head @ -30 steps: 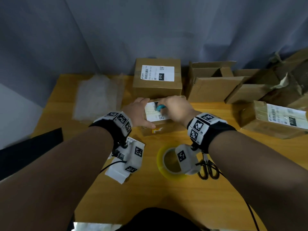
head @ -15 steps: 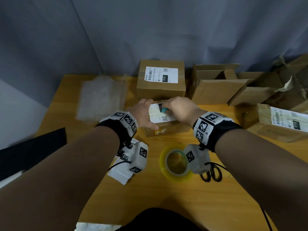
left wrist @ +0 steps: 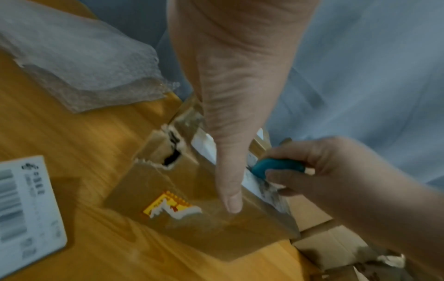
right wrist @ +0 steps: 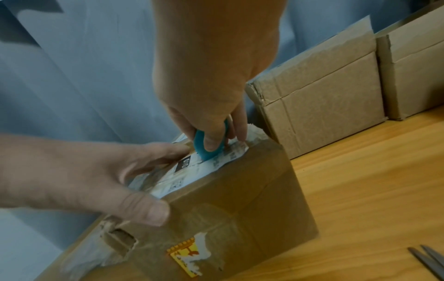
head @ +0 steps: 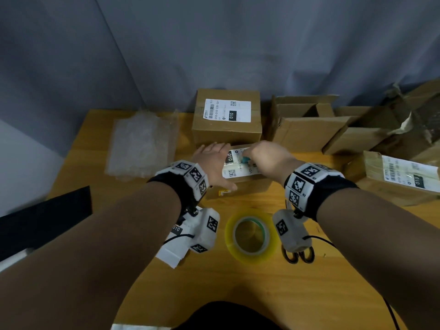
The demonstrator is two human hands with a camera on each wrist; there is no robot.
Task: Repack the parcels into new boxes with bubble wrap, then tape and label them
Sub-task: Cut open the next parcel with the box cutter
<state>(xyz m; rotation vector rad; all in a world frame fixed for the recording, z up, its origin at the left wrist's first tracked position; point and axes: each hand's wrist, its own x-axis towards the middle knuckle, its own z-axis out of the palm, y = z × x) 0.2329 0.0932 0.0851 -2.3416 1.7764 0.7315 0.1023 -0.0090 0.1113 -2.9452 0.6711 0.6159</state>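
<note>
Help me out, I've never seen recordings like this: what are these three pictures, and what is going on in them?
No machine here: a person wears three cameras. One on the head looks down at the table; one on each wrist looks along the hands. The left hand steadies a small worn parcel, thumb on its front. The right hand pinches a small teal cutter against the label on top. Also on the table: a tape roll, scissors, bubble wrap and more cardboard boxes.
</note>
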